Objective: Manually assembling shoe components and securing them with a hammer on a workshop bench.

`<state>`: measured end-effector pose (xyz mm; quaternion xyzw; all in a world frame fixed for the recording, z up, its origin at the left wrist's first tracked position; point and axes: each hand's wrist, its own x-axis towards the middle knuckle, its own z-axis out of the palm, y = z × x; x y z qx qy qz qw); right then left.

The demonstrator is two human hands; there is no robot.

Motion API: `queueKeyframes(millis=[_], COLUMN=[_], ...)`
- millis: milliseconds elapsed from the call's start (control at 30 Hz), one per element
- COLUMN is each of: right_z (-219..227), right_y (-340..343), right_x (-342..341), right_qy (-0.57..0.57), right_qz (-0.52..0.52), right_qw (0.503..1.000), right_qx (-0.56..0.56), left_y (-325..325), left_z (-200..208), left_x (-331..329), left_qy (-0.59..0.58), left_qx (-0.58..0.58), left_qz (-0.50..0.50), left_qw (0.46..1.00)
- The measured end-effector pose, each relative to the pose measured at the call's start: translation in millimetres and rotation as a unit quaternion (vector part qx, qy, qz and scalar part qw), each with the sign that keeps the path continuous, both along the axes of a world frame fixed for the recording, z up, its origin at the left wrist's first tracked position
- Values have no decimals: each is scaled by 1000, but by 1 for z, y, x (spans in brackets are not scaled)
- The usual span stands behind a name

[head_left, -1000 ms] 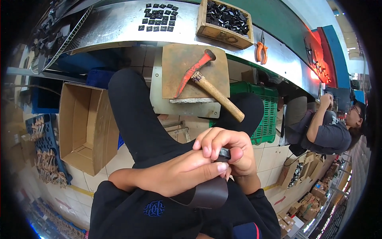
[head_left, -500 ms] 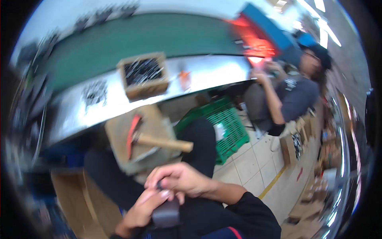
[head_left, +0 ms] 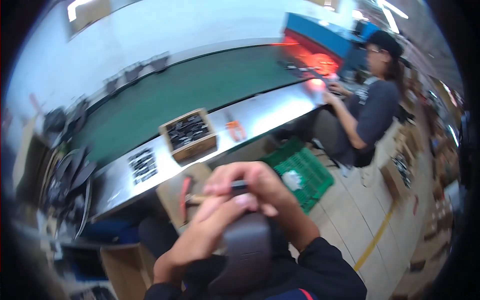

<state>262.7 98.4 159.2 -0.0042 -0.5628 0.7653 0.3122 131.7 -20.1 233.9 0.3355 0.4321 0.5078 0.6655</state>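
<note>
Both hands are together in front of my body on a dark grey, smooth, curved strap-like piece (head_left: 247,245). My left hand (head_left: 212,212) grips it near its upper end, thumb on top. My right hand (head_left: 257,182) closes over the same end from the far side, its fingers meeting the left ones. Between them shows a small dark block with a light edge (head_left: 239,186); whether it is joined to the strap I cannot tell. Just beyond my left hand, a hammer (head_left: 186,200) with a red head and wooden handle lies on a tan block (head_left: 167,192), partly covered by my hands.
On the metal bench edge (head_left: 270,110) stand a wooden box (head_left: 192,149) of small dark pieces, more pieces (head_left: 143,166) laid out, and orange-handled pliers (head_left: 235,130). A green belt (head_left: 200,82) runs behind. A green crate (head_left: 312,182) is on the floor; a co-worker (head_left: 372,107) sits right.
My hands have risen closer with the strap-like piece, and more of it shows. They now cover most of the hammer's handle. The view has shifted, and the co-worker's head has turned.
</note>
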Motion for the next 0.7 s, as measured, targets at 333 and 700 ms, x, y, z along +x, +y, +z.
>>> queueKeyframes(millis=[333,700], right_z=[20,21], right_y=[-15,-16], right_x=[-12,-4], right_qy=[40,93], right_qz=[7,39], right_qw=[999,995], right_qx=[-3,-2], left_y=[-4,-12], left_z=[-4,-10], left_x=[-11,-7], left_qy=[-7,-53], left_qx=[63,69], left_qz=[-134,-149], left_qw=[989,985])
